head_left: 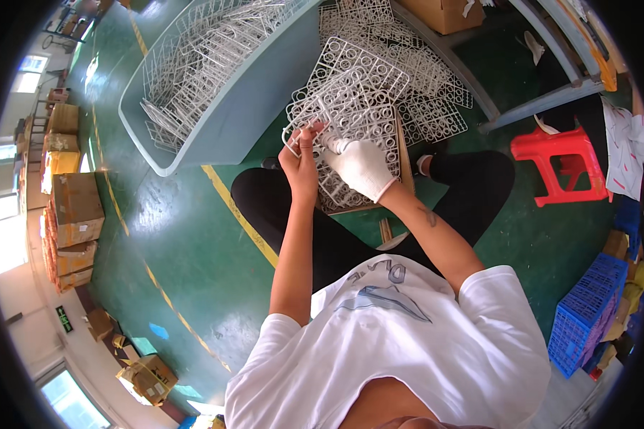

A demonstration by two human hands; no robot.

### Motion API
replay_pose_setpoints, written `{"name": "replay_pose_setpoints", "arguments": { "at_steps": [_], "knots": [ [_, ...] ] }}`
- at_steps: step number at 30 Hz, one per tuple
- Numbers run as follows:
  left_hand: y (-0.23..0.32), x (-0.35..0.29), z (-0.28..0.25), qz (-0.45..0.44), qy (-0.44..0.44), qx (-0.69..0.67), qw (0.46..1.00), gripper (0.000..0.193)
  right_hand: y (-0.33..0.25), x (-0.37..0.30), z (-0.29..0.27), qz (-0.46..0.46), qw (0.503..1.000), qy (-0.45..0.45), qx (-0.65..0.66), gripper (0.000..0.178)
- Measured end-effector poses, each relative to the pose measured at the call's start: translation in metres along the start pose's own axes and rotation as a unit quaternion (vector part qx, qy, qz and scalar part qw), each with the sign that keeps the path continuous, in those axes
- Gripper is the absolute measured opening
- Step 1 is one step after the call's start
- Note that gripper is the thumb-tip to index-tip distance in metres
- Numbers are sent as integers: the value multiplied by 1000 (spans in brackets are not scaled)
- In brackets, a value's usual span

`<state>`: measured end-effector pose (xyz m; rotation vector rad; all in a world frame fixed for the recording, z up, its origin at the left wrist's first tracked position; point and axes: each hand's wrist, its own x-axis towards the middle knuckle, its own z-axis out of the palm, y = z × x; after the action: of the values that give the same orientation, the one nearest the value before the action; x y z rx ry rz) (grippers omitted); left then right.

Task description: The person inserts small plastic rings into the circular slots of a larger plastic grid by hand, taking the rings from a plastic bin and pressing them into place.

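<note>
A white plastic lattice frame with small rings (347,96) is tilted up in front of me. My left hand (302,161), bare, pinches its lower left edge between thumb and fingers. On my right hand (361,168) is a white glove; its fingers are curled against the frame's lower edge beside the left hand, and the fingertips are partly hidden. Between my legs, below both hands, a cardboard box (406,157) holds many loose white rings (336,191). More lattice frames (433,114) lie heaped behind and to the right of the held one.
A large grey-blue tub (243,107) full of similar white frames stands at the front left. On the right are a red plastic stool (562,164), a metal stand (544,107) and a blue crate (587,311). Cardboard boxes (77,207) are stacked along the left wall.
</note>
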<state>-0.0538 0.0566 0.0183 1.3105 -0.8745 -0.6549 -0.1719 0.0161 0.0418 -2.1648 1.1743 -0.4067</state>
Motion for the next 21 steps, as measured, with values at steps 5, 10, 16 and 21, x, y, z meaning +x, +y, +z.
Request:
{"name": "replay_pose_setpoints", "arguments": {
  "at_steps": [5, 10, 16, 21],
  "knots": [
    [6, 2, -10, 2, -1, -39, 999, 40, 25, 15, 8, -272, 957, -5, -100, 25],
    [2, 2, -15, -15, -45, -49, 998, 34, 32, 14, -10, 39, 803, -221, 552, 26],
    [-23, 5, -21, -98, 56, -133, 985, 36, -9, 12, -21, 87, 935, -168, 300, 23],
    [-10, 3, 0, -93, 56, -204, 973, 42, -10, -10, 17, -155, 982, 35, -106, 26]
  ]
}}
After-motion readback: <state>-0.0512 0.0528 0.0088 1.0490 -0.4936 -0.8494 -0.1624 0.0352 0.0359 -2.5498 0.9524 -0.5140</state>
